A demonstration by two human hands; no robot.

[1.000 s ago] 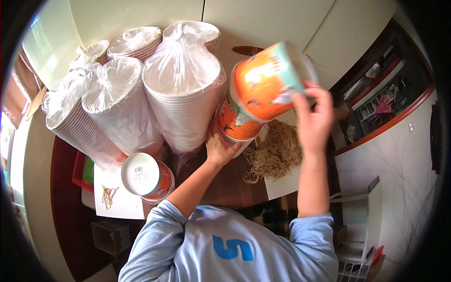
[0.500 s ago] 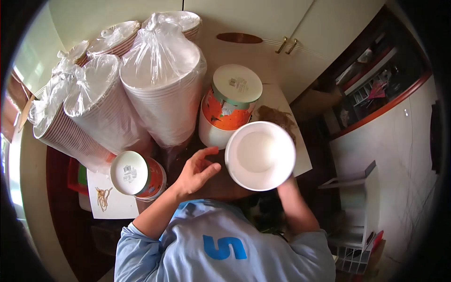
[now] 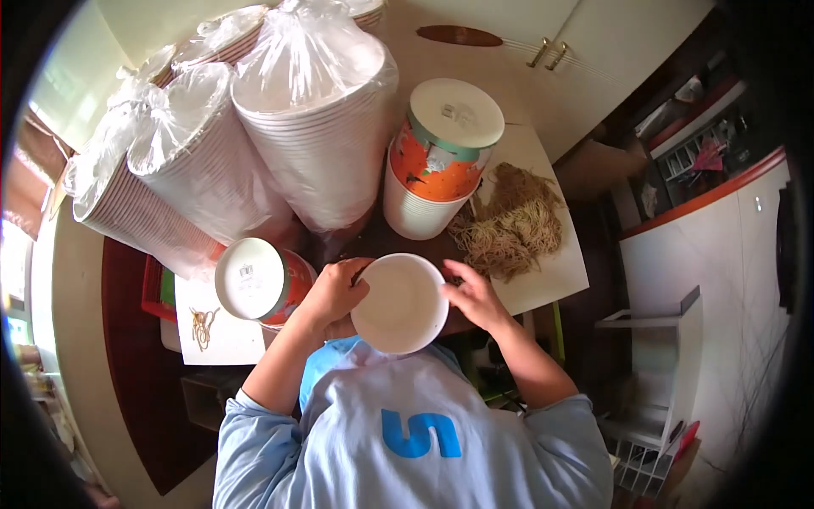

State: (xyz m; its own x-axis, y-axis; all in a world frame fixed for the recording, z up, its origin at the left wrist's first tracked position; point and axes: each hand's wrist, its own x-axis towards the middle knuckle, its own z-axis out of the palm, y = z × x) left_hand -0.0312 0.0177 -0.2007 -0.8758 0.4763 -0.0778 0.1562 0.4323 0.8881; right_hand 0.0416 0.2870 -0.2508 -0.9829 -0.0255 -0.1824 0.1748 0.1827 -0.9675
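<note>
A white paper bucket point(image 3: 400, 304), its round mouth facing up, is held in front of my chest. My left hand point(image 3: 337, 294) grips its left side at the rim. Against its right side rests my right hand point(image 3: 475, 296), fingers curved around the rim and thumb pressed to it. Beyond the bucket, an orange printed paper bucket point(image 3: 443, 172) with a white base on top stands upside down over nested white buckets point(image 3: 415, 206). Near my left forearm is another upturned bucket point(image 3: 251, 278), white on top with an orange side.
Tall stacks of white buckets in clear plastic bags point(image 3: 314, 144) fill the back left. A heap of tan rubber bands point(image 3: 513, 225) lies on the right of the table, with a few loose bands point(image 3: 202, 327) at left. Cabinet doors point(image 3: 500, 76) rise behind; a white rack point(image 3: 657, 373) stands right.
The white bucket has moved left and toward my body, between both hands. My left hand has come onto its rim, and my right hand has come up at its side. The rubber-band heap is now uncovered.
</note>
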